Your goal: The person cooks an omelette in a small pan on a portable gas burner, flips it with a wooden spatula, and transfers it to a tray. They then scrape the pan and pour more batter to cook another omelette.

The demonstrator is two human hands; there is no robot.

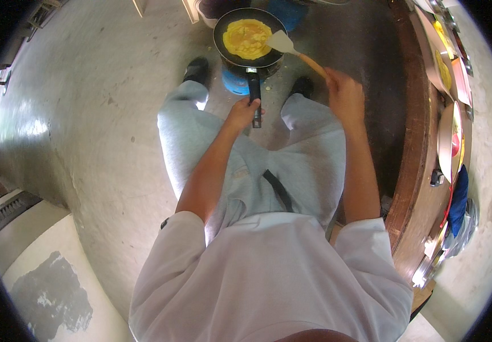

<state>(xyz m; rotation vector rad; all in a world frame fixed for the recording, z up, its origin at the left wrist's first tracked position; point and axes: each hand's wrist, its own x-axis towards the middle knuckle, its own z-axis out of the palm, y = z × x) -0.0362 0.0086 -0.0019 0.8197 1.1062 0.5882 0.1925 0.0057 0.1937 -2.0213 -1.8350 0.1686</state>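
A round yellow omelette (246, 39) lies in a black frying pan (231, 56), its middle looking wet and uneven. My left hand (243, 113) is closed around the pan's black handle (253, 87). In my right hand (345, 92) is a spatula with a wooden handle (312, 65). Its pale, flat blade (281, 42) reaches over the pan's right rim, and the tip meets the omelette's right edge. Below the pan shows part of a blue stove or canister (235, 82); the pan hides the rest of it.
To my right runs a wooden table (412, 171) holding a bowl with food (447, 141), a long tray (434, 51), a small black object (437, 177) and a dark blue cloth (458, 201). A blue container (288, 15) stands beyond the pan. Pale furniture legs (191, 10) stand at the top.
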